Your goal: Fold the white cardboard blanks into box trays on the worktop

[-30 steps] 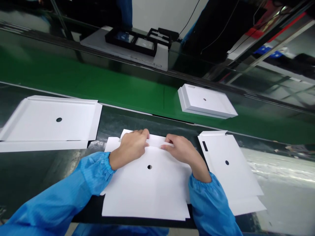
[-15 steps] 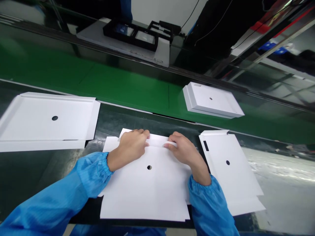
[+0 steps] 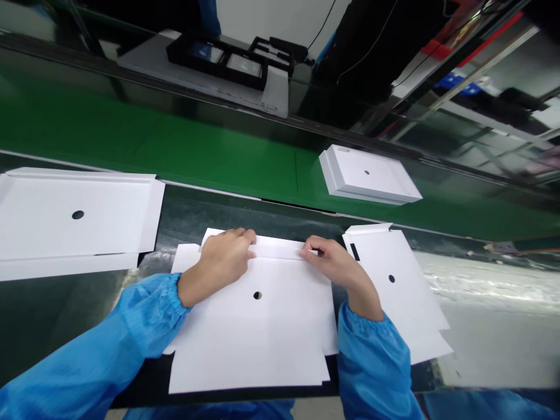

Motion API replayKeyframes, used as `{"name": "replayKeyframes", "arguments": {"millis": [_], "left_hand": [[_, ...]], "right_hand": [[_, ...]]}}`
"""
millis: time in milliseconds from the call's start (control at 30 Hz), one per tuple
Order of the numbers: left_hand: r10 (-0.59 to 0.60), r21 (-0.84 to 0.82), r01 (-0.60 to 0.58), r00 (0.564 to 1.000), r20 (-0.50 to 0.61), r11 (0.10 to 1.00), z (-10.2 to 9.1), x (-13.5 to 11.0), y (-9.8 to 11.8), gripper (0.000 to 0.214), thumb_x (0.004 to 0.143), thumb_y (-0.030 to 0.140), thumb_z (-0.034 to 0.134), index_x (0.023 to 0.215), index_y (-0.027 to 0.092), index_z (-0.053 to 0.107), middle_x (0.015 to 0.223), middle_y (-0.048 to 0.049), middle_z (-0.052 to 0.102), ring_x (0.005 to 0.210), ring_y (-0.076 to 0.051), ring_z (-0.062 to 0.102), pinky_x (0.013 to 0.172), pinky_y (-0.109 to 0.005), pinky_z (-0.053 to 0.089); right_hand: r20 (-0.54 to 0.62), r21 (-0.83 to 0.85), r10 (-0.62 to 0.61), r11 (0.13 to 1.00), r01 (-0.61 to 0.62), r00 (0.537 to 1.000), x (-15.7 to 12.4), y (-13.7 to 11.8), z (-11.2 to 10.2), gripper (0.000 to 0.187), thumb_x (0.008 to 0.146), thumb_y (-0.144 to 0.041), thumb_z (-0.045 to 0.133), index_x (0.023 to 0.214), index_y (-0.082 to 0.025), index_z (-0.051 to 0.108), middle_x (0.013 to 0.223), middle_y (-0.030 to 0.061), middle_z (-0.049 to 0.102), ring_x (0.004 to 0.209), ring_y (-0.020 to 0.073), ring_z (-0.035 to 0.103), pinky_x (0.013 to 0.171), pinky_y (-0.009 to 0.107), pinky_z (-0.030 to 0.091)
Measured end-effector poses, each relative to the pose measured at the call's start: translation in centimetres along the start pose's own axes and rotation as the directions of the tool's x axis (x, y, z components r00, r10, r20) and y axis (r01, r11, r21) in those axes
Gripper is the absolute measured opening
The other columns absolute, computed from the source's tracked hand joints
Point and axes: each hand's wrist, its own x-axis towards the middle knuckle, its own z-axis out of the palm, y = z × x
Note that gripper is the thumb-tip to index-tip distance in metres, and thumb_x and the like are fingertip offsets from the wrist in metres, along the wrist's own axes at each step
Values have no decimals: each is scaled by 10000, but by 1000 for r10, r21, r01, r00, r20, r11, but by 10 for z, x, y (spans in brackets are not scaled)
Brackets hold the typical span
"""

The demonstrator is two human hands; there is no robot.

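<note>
A flat white cardboard box blank (image 3: pixel 280 326) with a round hole near its middle lies on the dark bench before me. Along its far edge runs a creased flap. My left hand (image 3: pixel 227 259) pinches that flap at its left part, fingers curled over the far side and thumb on the near side. Toward the flap's right end, my right hand (image 3: pixel 335 265) grips the same edge between thumb and bent fingers. Both fingertips are partly hidden. Blue sleeves cover both forearms.
Another white blank (image 3: pixel 118 216) with raised edges lies at left, and a further blank (image 3: pixel 406 303) at right, close to my right forearm. Beyond them, white boxes (image 3: pixel 376 175) rest on the green belt (image 3: pixel 210 151). A black tray (image 3: pixel 219 61) stands on the far ledge.
My right hand has slid to the right along the flap, away from the left hand. My left hand keeps its place on the blank. The whole view has shifted slightly.
</note>
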Motion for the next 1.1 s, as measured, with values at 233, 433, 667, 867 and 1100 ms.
{"name": "replayKeyframes", "arguments": {"millis": [233, 433, 667, 867, 1100], "left_hand": [[-3, 1, 3, 1000, 14, 1000, 1, 1, 1, 149, 1015, 293, 624, 1161, 267, 631, 1196, 56, 690, 1135, -217, 662, 720, -397, 376], [14, 11, -14, 1000, -9, 1000, 4, 1, 0, 157, 1002, 283, 639, 1157, 258, 638, 1173, 46, 699, 1095, -228, 673, 715, -396, 373], [12, 24, -12, 1000, -8, 1000, 4, 0, 0, 164, 1007, 282, 631, 1170, 258, 635, 1173, 47, 692, 1109, -238, 670, 729, -407, 400], [4, 33, -4, 1000, -7, 999, 4, 0, 1, 168, 1007, 282, 623, 1172, 261, 644, 1165, 43, 687, 1117, -242, 669, 751, -420, 425], [19, -10, -19, 1000, 4, 1000, -3, 4, -2, 185, 994, 297, 636, 1176, 278, 667, 1204, 55, 704, 1122, -243, 676, 770, -406, 435]], "right_hand": [[-34, 27, 236, 972, -235, 971, 1, -1, 3, 565, 678, -739, 620, 730, -182, 538, 680, 16, 457, 662, 143, 375, 624, 318, 291], [-99, -147, 273, 947, -285, 957, 1, -4, 12, 457, 802, -654, 590, 800, -199, 556, 743, 29, 550, 709, 176, 459, 680, 340, 336], [-111, -183, 195, 960, -213, 974, 0, -4, 13, 306, 924, -472, 647, 838, -189, 567, 899, 37, 630, 797, 188, 503, 730, 348, 358], [-99, -76, -125, 990, 118, 987, -4, -1, 9, 165, 938, -372, 679, 863, -229, 714, 932, 10, 683, 969, 209, 501, 881, 355, 397], [-42, -229, 134, 963, -140, 990, 2, -20, 15, 179, 922, -276, 758, 814, -195, 640, 919, 4, 667, 982, 210, 499, 868, 364, 382]]}}
